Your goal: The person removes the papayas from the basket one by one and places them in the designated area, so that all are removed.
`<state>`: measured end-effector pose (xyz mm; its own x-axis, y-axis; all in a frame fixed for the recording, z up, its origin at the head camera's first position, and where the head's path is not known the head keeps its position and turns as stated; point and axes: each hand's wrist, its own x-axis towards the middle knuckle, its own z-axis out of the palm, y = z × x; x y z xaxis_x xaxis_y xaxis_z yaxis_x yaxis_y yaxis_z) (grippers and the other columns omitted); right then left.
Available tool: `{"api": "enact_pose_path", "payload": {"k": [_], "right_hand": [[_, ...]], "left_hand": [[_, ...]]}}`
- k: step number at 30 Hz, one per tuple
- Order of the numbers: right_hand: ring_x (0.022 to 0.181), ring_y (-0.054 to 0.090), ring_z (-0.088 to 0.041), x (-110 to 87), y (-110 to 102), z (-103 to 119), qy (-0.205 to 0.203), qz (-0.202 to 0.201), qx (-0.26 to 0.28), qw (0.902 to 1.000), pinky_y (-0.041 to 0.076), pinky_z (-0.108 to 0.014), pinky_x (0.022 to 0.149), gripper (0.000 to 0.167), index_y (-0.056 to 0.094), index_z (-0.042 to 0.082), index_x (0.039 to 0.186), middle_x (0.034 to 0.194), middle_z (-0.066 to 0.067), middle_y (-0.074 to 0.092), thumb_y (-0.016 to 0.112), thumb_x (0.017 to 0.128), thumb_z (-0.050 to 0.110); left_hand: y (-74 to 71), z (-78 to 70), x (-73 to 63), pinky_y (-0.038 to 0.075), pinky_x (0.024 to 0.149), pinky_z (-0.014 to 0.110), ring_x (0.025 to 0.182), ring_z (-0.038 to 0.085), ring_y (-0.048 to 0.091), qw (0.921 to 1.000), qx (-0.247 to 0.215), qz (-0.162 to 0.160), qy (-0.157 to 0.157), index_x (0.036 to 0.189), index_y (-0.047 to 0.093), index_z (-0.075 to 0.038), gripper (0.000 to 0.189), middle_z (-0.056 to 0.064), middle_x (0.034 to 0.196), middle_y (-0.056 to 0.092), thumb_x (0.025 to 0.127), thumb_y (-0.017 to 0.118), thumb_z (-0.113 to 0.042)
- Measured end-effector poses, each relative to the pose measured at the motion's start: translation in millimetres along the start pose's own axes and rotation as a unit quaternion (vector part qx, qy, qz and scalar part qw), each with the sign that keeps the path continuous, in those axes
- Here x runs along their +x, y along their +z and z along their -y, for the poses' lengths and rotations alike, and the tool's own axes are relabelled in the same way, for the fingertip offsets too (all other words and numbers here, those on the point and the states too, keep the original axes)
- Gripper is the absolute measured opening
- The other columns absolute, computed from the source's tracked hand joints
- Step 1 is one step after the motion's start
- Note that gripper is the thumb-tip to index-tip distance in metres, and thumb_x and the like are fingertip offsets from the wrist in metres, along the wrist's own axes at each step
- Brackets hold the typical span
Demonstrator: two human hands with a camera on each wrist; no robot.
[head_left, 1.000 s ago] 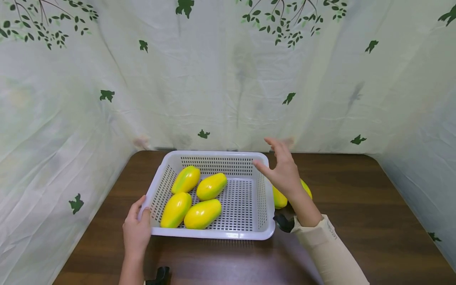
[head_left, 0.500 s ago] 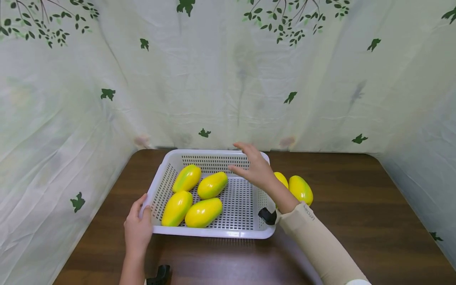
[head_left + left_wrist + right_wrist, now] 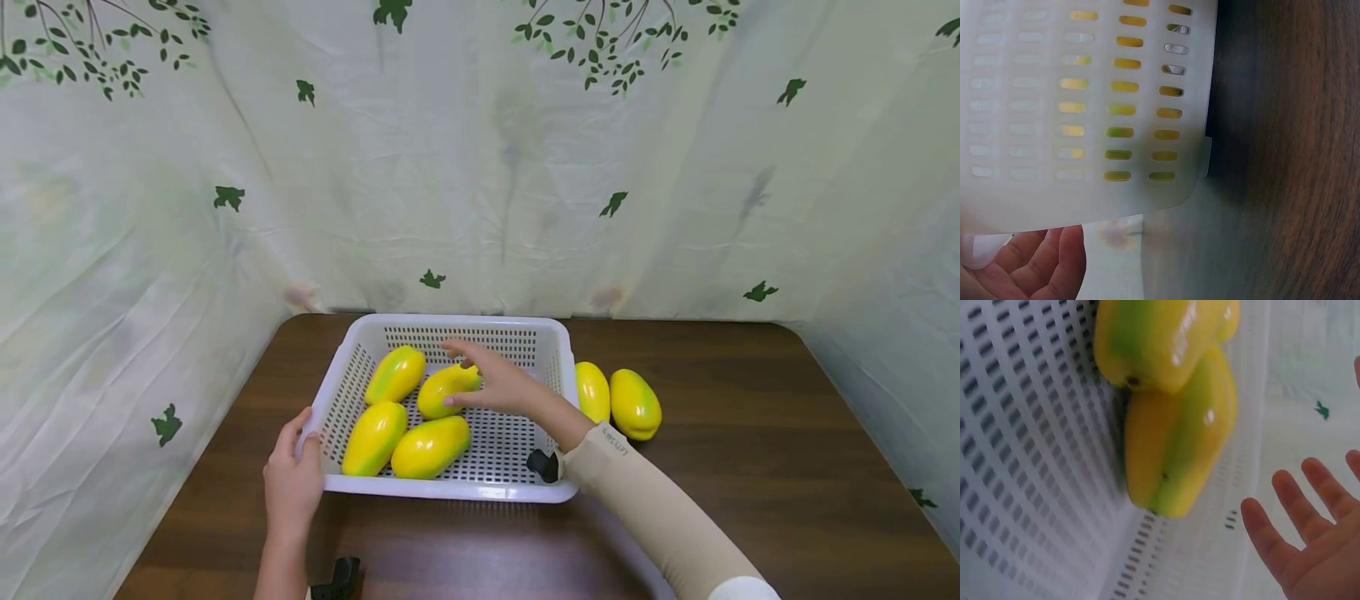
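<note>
A white perforated plastic basket holds several glossy yellow fruits, mango-like in shape with green streaks. My left hand grips its left rim, thumb on the inner side; the left wrist view shows bent fingers below the slotted wall. My right hand reaches in over the basket, fingers spread, nearest the upper right fruit and partly covering it. In the right wrist view this hand is apart from the fruit and holds nothing.
Two more such fruits lie on the brown wooden table just right of the basket: one beside its wall, another farther right. A pale leaf-print curtain hangs behind and at both sides.
My right hand has moved left, from above the basket's right edge to over the fruits inside, and has come lower. Both fruits outside are now uncovered. My left hand keeps its hold.
</note>
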<state>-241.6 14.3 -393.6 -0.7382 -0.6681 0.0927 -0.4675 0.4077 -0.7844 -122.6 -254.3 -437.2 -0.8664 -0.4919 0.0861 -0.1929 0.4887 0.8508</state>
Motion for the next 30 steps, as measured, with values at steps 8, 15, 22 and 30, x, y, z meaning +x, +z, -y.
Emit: {"api": "enact_pose_path", "payload": {"k": [8, 15, 22, 30], "right_hand": [[0.113, 0.043, -0.018, 2.4, 13.7, -7.3, 0.016, 0.066, 0.043, 0.9968, 0.04, -0.041, 0.089, 0.069, 0.034, 0.03, 0.136, 0.129, -0.001, 0.044, 0.069, 0.077, 0.033], [0.11, 0.046, -0.017, 3.2, 19.9, -11.6, 0.032, 0.131, 0.017, 0.9907, 0.039, -0.038, 0.09, 0.066, 0.037, 0.029, 0.134, 0.124, 0.001, 0.047, 0.068, 0.077, 0.04], [0.118, 0.041, -0.012, 10.0, 28.5, -14.4, 0.028, 0.19, -0.021, 0.9811, 0.031, -0.035, 0.098, 0.065, 0.037, 0.024, 0.136, 0.132, 0.002, 0.044, 0.067, 0.079, 0.036], [0.122, 0.035, -0.008, 13.7, 33.2, -16.5, 0.021, 0.226, -0.084, 0.9703, 0.025, -0.029, 0.101, 0.06, 0.039, 0.021, 0.136, 0.136, 0.01, 0.039, 0.063, 0.082, 0.032]], "left_hand": [[0.1, -0.3, -0.6, 0.041, 0.079, 0.051, 0.097, 0.034, 0.049, 1.0, -0.002, -0.004, 0.004, 0.137, 0.039, -0.015, 0.043, 0.02, 0.127, 0.046, 0.096, 0.033, -0.026], [4.0, 10.5, 5.1, 0.047, 0.071, 0.049, 0.096, 0.03, 0.05, 0.9999, 0.013, -0.003, 0.001, 0.138, 0.037, -0.02, 0.044, 0.018, 0.126, 0.047, 0.096, 0.032, -0.033], [21.3, 82.1, 38.3, 0.047, 0.075, 0.046, 0.097, 0.025, 0.052, 0.9993, 0.024, -0.017, 0.022, 0.135, 0.035, -0.039, 0.042, 0.004, 0.129, 0.048, 0.094, 0.033, -0.041], [31.4, 110.7, 48.8, 0.046, 0.078, 0.047, 0.097, 0.018, 0.052, 0.9984, 0.029, -0.045, 0.018, 0.128, 0.034, -0.052, 0.037, -0.01, 0.127, 0.048, 0.092, 0.031, -0.049]]}}
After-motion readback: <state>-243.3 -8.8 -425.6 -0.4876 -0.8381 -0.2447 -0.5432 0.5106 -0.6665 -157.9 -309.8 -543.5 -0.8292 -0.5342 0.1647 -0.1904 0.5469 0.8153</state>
